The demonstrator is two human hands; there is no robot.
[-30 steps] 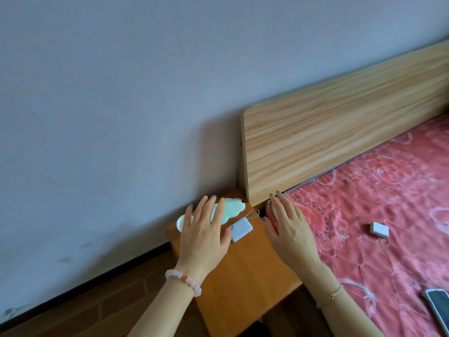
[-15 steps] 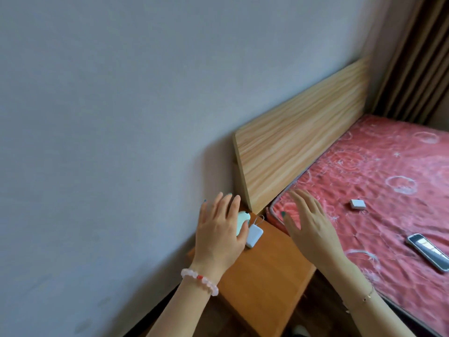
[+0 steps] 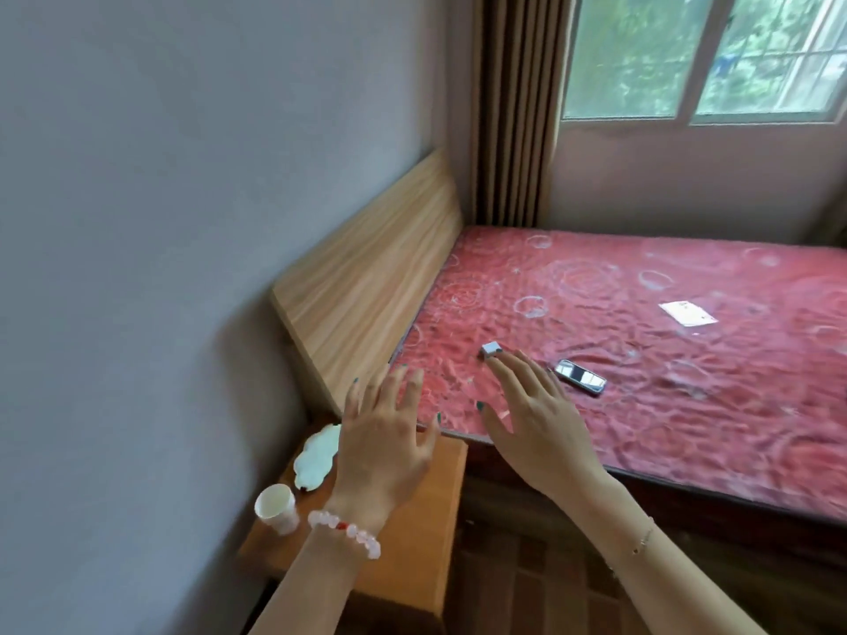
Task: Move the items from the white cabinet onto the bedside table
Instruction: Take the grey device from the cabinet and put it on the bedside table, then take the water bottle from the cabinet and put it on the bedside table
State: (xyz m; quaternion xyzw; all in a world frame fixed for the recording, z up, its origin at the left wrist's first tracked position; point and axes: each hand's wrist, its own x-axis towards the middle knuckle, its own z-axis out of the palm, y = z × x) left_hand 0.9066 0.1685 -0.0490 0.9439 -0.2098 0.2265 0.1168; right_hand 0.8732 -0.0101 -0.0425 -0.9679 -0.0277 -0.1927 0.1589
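Red mattress point(image 3: 641, 382) fills three o'clock; bedside table point(image 3: 421, 533) at seven carries a cloud-shaped item point(image 3: 316, 453) and cup point(image 3: 276, 508). Left hand point(image 3: 380, 456) and right hand point(image 3: 536, 433) hover with fingers spread, empty — placing looks done; next, likely fetching more from the unseen cabinet.

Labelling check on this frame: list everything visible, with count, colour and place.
wall: 1, grey, left
headboard: 1, light wood, along the wall
mattress: 1, red patterned, right
bedside table: 1, orange-brown wood, between wall and mattress
cloud-shaped item: 1, pale mint-white, on the table by the wall
paper cup: 1, white, tilted, table's near corner
small box: 1, white, on the mattress at the right fingertips
phone: 1, dark, on the mattress right of the box
card: 1, white, farther out on the mattress
curtain: 1, brown, room corner
window: 1, white frame, upper right
left hand: 1, grip open, above the table
right hand: 1, grip open, above the mattress edge
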